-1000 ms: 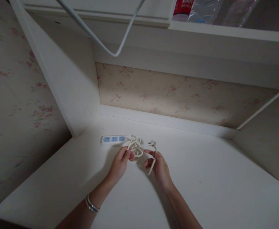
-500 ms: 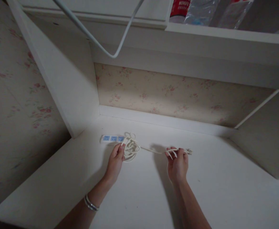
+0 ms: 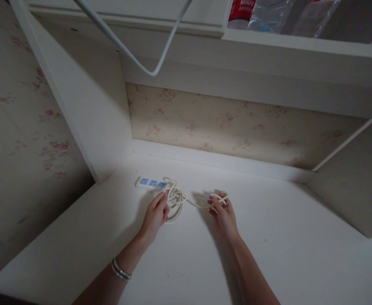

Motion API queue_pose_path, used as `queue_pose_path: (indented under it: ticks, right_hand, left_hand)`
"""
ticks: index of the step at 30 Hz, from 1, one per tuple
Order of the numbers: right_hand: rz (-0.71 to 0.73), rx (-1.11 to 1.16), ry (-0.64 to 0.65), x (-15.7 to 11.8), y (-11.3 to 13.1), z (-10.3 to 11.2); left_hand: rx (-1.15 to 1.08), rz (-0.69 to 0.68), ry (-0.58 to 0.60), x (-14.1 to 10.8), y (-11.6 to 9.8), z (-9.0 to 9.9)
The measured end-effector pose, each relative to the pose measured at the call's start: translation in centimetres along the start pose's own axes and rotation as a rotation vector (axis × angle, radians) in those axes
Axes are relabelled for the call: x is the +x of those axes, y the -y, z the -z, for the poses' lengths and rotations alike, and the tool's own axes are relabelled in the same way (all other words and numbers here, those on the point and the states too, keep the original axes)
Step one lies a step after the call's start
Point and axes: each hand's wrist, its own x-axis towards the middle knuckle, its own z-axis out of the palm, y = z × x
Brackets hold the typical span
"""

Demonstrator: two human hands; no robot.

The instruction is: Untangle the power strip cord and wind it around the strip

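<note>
A white power strip [image 3: 153, 182] with blue sockets lies toward the back left of the white desk [image 3: 186, 254]. Beside its right end, my left hand [image 3: 155, 214] is closed on the bunched loops of its white power cord [image 3: 176, 197]. A single stretch of cord runs from that bundle to my right hand [image 3: 223, 214], whose fingers are closed around a small loop of it. The plug end shows only faintly behind the right fingertips. A bracelet [image 3: 120, 270] circles my left wrist.
A bent white metal rod [image 3: 154, 73] hangs in front of the upper cabinet. Plastic-wrapped items and a red-labelled package [image 3: 241, 12] sit on the shelf above right. White side panels [image 3: 87, 101] and a flowered wall [image 3: 205, 123] enclose the desk.
My right hand has moved left toward the bundle, its piece of cord now gathered into a small loop. My left hand stays at the coils, and the strip has shifted slightly.
</note>
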Motion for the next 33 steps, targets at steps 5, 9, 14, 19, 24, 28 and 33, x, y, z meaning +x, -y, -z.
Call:
queue_pose_path:
  ticks: [5, 9, 14, 19, 24, 28, 33]
  right_hand:
    - [-0.023, -0.133, 0.097, -0.6, -0.5, -0.4]
    - [0.010, -0.220, 0.108, -0.3, -0.9, -0.1]
    - [0.051, -0.074, 0.014, 0.5, -1.2, 0.4]
    - [0.020, 0.170, -0.063, 0.5, -0.1, 0.3]
    - [-0.045, 0.364, -0.045, 0.2, 0.6, 0.1]
    - [-0.140, 0.456, -0.011, 0.0, 0.4, -0.1]
    - [-0.196, 0.471, 0.096, -1.1, 0.0, -1.2]
  left_hand:
    - [0.018, -0.012, 0.017, -0.1, -0.2, 0.0]
    - [0.047, -0.004, 0.015, -0.3, -0.3, 0.0]
    - [0.070, 0.041, 0.040, -0.2, -0.1, 0.1]
    - [0.035, 0.074, 0.034, 0.0, 0.5, 0.3]
    - [0.050, 0.084, 0.052, 0.3, 0.7, 0.4]
    - [0.082, 0.141, 0.078, 0.2, 0.4, 0.2]
    - [0.160, 0.181, 0.214, -0.5, 0.2, -0.4]
